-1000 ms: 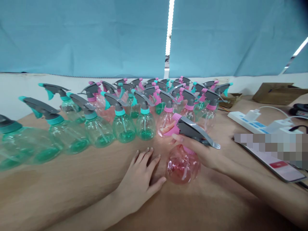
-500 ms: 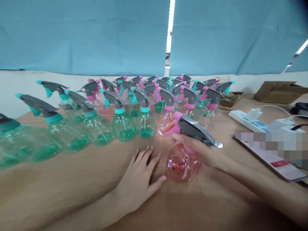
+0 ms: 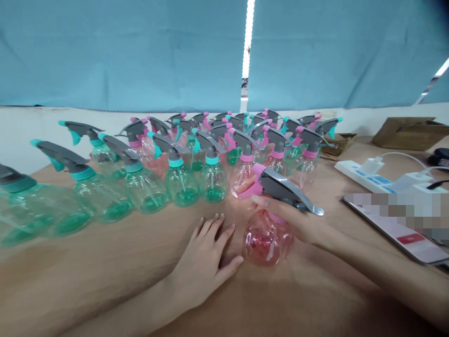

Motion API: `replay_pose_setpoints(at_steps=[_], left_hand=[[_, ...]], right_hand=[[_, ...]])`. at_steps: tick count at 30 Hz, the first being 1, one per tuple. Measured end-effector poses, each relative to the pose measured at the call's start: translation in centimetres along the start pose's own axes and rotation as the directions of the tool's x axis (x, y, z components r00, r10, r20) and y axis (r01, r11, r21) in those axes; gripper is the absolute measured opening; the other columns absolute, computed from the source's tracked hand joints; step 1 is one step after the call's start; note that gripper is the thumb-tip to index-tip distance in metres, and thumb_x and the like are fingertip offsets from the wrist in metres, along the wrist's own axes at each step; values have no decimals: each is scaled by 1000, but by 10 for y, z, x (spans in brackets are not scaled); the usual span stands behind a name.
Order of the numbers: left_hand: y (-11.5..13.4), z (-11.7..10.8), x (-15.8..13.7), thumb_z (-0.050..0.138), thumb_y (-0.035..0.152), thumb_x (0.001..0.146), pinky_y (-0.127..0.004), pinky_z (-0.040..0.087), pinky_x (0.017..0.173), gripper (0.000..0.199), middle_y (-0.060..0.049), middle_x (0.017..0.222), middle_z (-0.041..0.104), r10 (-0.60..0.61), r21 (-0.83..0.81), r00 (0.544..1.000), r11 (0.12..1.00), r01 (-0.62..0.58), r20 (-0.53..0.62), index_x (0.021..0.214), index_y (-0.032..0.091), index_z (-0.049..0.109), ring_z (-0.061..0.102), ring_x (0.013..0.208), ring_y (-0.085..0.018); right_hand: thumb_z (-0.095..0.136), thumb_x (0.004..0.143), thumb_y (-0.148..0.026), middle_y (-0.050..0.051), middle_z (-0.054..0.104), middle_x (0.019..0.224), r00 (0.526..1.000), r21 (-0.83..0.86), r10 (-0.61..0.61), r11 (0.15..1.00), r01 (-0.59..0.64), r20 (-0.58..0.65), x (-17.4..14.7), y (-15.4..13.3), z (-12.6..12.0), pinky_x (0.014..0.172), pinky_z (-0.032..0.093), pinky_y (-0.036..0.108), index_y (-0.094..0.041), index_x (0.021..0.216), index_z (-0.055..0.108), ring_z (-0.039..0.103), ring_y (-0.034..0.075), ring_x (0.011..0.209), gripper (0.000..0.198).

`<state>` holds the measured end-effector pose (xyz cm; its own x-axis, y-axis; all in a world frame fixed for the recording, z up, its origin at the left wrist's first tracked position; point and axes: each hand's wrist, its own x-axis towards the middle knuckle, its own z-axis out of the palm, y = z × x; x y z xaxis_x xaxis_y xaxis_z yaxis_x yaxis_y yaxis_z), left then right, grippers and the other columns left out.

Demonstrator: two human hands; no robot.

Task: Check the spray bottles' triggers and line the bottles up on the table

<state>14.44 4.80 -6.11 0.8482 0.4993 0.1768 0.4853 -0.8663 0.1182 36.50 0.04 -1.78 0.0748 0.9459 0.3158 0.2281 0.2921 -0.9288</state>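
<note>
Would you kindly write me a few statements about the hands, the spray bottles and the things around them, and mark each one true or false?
1. The right hand holds a pink spray bottle by its upper part. True.
2. The left hand is wrapped around a green spray bottle. False: the left hand rests on the table, holding nothing.
3. A phone lies to the right of the held bottle. True.
4. Nothing is plugged into the power strip. False: a white adapter is plugged into the power strip.
5. Blue cloth hangs behind the bottles. True.
</note>
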Motion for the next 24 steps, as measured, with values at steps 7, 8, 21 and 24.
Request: replay_pose_setpoints(at_steps=[7,8,21,24], left_hand=[[-1,-1,0,53,49,91,-55,32,104,53,-17,139,46,-5,-13,1000,1000,5,4,131,15,51,42,126,-34],[-1,-1,0,53,49,91,-55,32,104,53,-17,139,46,-3,-13,1000,1000,3,-1,131,15,51,43,125,-34],[-1,-2,1,54,48,91,-55,31,104,53,-18,139,45,-6,-2,1000,1000,6,28,131,13,52,41,127,-34],[-1,-2,1,54,48,91,-55,32,104,53,-17,139,46,-6,-10,1000,1000,6,23,131,14,52,41,127,-34]], right_hand=[[60,85,-28,-1,59,77,999,27,41,999,-42,29,-1,6,0,69,47,29,-21,77,59,54,14,72,11],[60,85,-29,-1,59,76,998,17,44,999,-45,35,-1,6,-1,68,47,29,-21,77,59,54,14,71,12],[62,83,-41,-1,56,69,999,-22,-2,1000,3,48,5,-9,-1,64,47,31,-24,77,60,55,17,67,18],[63,82,-42,-1,57,72,1000,-34,-3,999,4,24,3,-9,-1,66,47,32,-25,79,60,55,17,69,18]])
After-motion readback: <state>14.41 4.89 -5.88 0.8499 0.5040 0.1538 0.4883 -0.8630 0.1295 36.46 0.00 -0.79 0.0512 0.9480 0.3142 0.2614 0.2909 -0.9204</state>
